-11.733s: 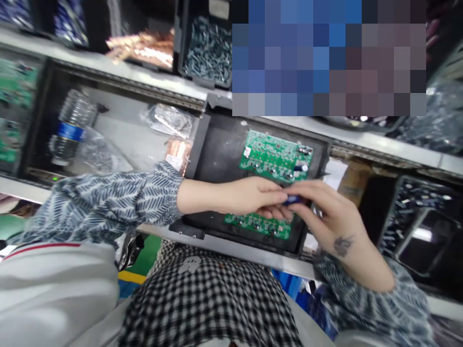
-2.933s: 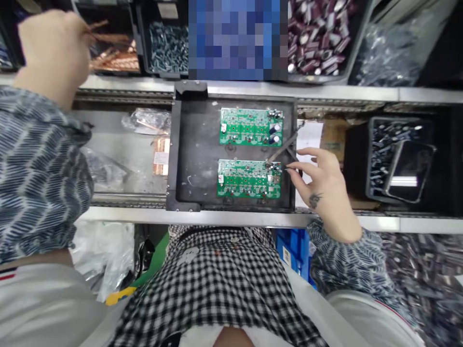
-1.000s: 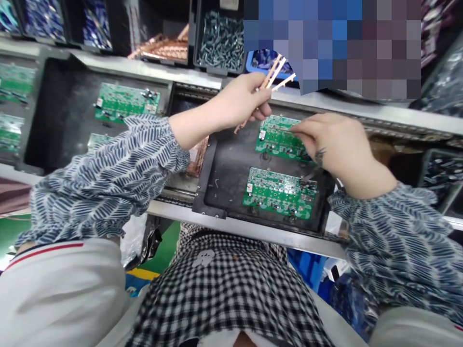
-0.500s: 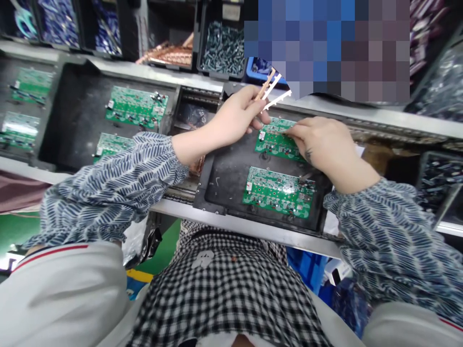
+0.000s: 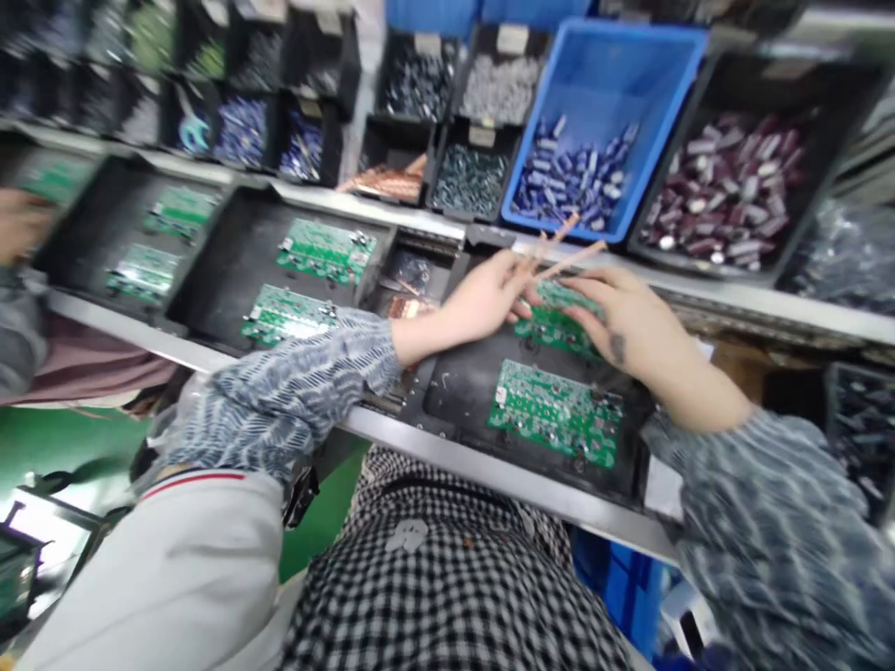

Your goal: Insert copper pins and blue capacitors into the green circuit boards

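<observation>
Several thin copper-coloured strips fan out from my left hand, whose fingers are closed on them. This hand is above the left end of the upper green circuit board. Over the same board is my right hand, thumb and forefinger apart, with nothing visible between them. Its fingers hide the board's right part. A second green circuit board lies nearer to me in the same black tray.
To the left, another black tray carries two circuit boards. Behind the line stand a blue bin of blue parts, a black bin of dark red parts, and smaller bins. At far left is another person's hand.
The view has shifted, showing more bins at the back and another person's hand at left. My right thumb and forefinger have moved apart above the board. My left hand still holds the strips.
</observation>
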### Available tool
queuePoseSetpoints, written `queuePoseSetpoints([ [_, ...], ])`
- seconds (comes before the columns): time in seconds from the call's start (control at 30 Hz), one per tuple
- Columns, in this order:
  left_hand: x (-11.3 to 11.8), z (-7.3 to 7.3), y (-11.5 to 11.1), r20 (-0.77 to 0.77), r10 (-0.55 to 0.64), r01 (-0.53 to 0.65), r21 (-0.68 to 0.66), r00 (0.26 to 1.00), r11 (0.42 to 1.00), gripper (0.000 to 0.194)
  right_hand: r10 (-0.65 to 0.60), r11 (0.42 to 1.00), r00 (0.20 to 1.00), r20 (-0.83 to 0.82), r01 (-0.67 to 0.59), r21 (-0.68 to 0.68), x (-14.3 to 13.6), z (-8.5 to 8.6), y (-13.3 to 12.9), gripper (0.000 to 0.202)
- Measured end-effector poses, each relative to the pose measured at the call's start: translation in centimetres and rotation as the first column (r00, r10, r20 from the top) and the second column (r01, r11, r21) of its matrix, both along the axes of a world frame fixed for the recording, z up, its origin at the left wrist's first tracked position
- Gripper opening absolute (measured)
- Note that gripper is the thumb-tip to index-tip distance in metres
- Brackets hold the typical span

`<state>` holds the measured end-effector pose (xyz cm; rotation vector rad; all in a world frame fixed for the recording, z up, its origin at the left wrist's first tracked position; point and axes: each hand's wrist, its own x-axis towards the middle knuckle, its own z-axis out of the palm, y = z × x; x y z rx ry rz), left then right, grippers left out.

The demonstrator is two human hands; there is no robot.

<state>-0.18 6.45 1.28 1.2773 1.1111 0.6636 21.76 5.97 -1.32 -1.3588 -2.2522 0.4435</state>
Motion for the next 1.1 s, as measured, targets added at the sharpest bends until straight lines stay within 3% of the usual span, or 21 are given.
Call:
queuePoseSetpoints([
  [0.03, 0.1, 0.2, -0.4, 0.017, -0.017, 0.017, -0.010, 1.000, 1.000, 0.006, -0.058, 0.998, 0.975, -0.213, 0.049, -0.049, -0.8, 0.6, -0.3, 0.030],
  [0.07, 0.3, 0.4, -0.7, 0.043, -0.040, 0.041, -0.021, 0.998, 0.999, 0.005, -0.144, 0.985, 0.891, -0.431, 0.088, -0.147, -1.6, 1.3, -0.6, 0.028],
  [0.13, 0.7, 1.0, -1.4, 0.124, -0.085, 0.091, -0.036, 0.989, 0.995, 0.006, -0.294, 0.937, 0.624, -0.724, 0.041, -0.346, -2.8, 2.3, -1.2, 0.029],
  [0.2, 1.0, 1.6, -2.0, 0.218, -0.112, 0.125, -0.049, 0.970, 0.991, 0.009, -0.395, 0.895, 0.411, -0.822, -0.030, -0.446, -3.5, 3.0, -1.6, 0.035],
  [0.23, 1.0, 2.0, -2.2, 0.257, -0.118, 0.140, -0.068, 0.959, 0.988, 0.011, -0.423, 0.883, 0.354, -0.834, -0.044, -0.467, -3.7, 3.2, -1.8, 0.038],
  [0.37, 0.5, 3.0, -2.7, 0.322, -0.193, 0.265, -0.198, 0.927, 0.944, 0.016, -0.435, 0.890, 0.290, -0.853, -0.006, -0.456, -3.0, 3.5, -2.5, 0.041],
  [0.43, -0.3, 2.8, -2.4, 0.267, -0.189, 0.243, -0.187, 0.945, 0.952, 0.016, -0.341, 0.940, 0.319, -0.884, 0.103, -0.325, -2.1, 3.7, -2.9, 0.036],
  [0.5, -1.1, 2.1, -1.7, 0.155, -0.111, 0.123, -0.075, 0.982, 0.989, 0.014, -0.252, 0.955, 0.527, -0.812, 0.272, -0.120, -1.1, 3.7, -3.1, 0.024],
  [0.57, -1.9, 0.8, -0.7, 0.063, -0.029, 0.025, 0.056, 0.998, 0.998, 0.014, -0.217, 0.956, 0.840, -0.498, 0.286, 0.067, -0.3, 3.2, -3.1, 0.012],
  [0.6, -2.2, 0.2, -0.3, 0.038, -0.019, 0.015, 0.098, 0.999, 0.995, 0.015, -0.183, 0.970, 0.942, -0.282, 0.220, 0.107, -0.1, 2.8, -3.1, 0.010],
  [0.63, -2.4, -0.4, 0.0, 0.027, -0.031, 0.028, 0.122, 0.999, 0.992, 0.016, -0.128, 0.985, 0.989, -0.079, 0.136, 0.102, 0.0, 2.2, -3.0, 0.013],
  [0.7, -2.6, -1.3, 0.2, 0.029, -0.071, 0.066, 0.149, 0.997, 0.987, 0.018, -0.019, 0.998, 0.981, 0.195, 0.009, 0.054, 0.0, 0.9, -2.7, 0.022],
  [0.77, -2.6, -1.8, 0.1, 0.040, -0.083, 0.075, 0.173, 0.996, 0.982, 0.018, 0.019, 0.999, 0.948, 0.318, -0.032, 0.034, -0.3, -0.3, -2.5, 0.028],
  [0.9, -2.4, -2.0, -0.4, 0.041, -0.040, 0.032, 0.189, 0.998, 0.981, 0.014, 0.058, 0.997, 0.931, 0.361, -0.071, 0.022, -0.7, -1.5, -2.3, 0.032],
  [1.1, -2.3, -1.8, -0.3, 0.014, -0.012, 0.010, 0.168, 1.000, 0.986, 0.010, 0.077, 0.997, 0.940, 0.331, -0.083, 0.003, -0.2, -1.4, -2.4, 0.034],
])
